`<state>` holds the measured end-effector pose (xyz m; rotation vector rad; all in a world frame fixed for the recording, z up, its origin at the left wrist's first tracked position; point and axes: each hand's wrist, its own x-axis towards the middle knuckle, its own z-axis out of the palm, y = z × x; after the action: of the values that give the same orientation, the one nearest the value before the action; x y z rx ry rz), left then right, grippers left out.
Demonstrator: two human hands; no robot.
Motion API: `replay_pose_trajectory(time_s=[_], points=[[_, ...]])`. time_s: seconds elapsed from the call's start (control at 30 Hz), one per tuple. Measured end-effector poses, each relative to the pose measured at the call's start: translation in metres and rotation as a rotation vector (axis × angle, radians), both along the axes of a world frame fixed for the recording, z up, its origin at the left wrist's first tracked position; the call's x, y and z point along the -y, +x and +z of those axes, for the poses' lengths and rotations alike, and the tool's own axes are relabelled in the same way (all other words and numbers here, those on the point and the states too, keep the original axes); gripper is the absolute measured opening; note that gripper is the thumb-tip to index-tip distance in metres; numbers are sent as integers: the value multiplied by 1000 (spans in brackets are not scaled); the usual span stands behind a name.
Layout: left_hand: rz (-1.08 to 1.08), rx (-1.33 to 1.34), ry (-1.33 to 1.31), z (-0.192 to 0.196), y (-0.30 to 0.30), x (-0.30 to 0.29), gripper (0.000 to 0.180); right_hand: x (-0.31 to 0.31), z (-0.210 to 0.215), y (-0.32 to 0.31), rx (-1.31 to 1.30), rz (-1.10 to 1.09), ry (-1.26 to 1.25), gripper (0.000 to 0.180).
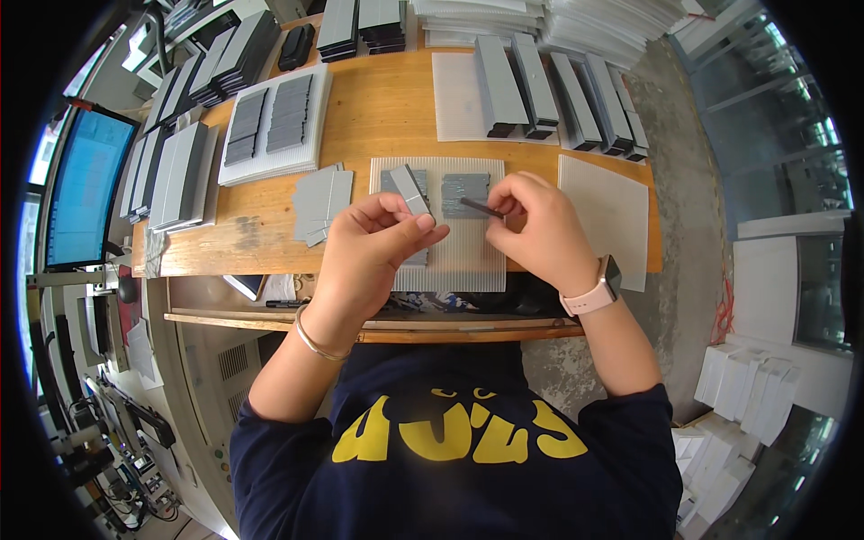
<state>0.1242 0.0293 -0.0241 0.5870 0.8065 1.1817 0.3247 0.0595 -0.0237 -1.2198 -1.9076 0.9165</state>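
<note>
My left hand [373,238] is closed, pinching a small flat grey rectangular piece [410,191] between thumb and fingers. My right hand [533,216] grips the end of a thin dark strip [480,207], which points left toward the other hand. Both hands are held over a white ribbed sheet [477,256] at the table's near edge. Below the strip, a row of narrow grey pieces [466,184] lies side by side on that sheet. A second grey group is partly hidden by my left hand. Several flat grey rectangles [322,200] lie loosely overlapped left of the sheet.
Long grey stacks stand at the back right [499,90] and along the left [178,175] of the wooden table [378,103]. A white sheet stack [234,171] carries more grey pieces. An open drawer [432,331] juts out in front; a monitor [85,184] stands left.
</note>
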Motion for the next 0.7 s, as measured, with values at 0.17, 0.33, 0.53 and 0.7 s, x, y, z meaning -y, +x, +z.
replay_pose_trajectory(time_s=[0.17,0.33,0.53,0.7], points=[[-61,19,-104,-10,3,-4,9,2,-12,-6,301,77,163,15],[-51,25,-150,-14,8,-11,9,1,-17,-8,321,78,174,14],[-2,31,-139,-18,10,-13,8,-1,-19,-8,326,62,185,14],[-3,21,-120,-19,11,-13,7,-2,-18,-7,314,51,223,15]])
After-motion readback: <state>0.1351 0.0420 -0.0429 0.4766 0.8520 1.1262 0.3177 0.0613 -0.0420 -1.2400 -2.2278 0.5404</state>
